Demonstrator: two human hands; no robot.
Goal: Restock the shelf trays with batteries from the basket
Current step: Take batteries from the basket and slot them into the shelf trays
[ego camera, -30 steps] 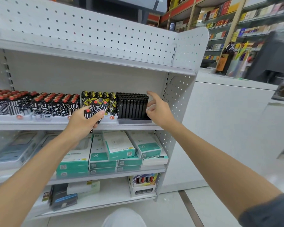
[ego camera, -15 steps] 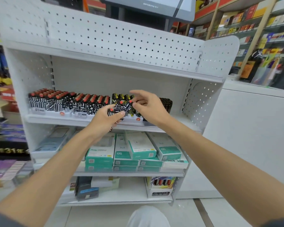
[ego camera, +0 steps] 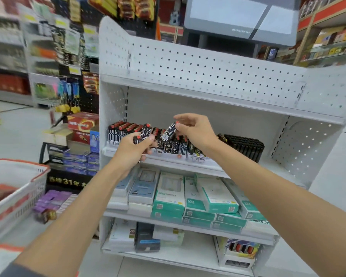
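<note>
**Battery stock, middle shelf, centre frame**

Left hand [ego camera: 132, 150] gripped a cluster of batteries [ego camera: 143, 134] at centre frame, just in front of the trays [ego camera: 160, 151] on the shelf [ego camera: 188, 166]. Right hand [ego camera: 196, 132] pinched one battery [ego camera: 168, 131], tilted, above the tray row. Basket [ego camera: 28, 188] stood at lower left, well apart; contents blurred.
</note>
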